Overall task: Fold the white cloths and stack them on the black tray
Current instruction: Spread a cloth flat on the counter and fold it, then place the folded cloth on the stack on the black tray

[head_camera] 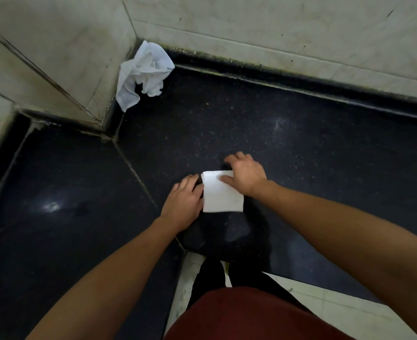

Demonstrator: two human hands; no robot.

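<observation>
A white cloth [221, 195], folded into a small neat rectangle, lies on the black surface in the middle of the view. My left hand [184, 202] rests flat against its left edge with the fingers straight. My right hand [245, 175] lies over its far right corner, thumb pressed on top and fingers spread past the far edge. A second white cloth [145, 72] sits crumpled in the far corner against the wall. A dark matte rounded shape [210, 238] shows just under the folded cloth's near side; I cannot tell whether it is the black tray.
The black speckled counter [300, 155] runs right and left, with a seam [138, 177] running diagonally past my left hand. Pale tiled walls [276, 28] close the back and left. The counter's near edge [325, 290] drops to a light floor.
</observation>
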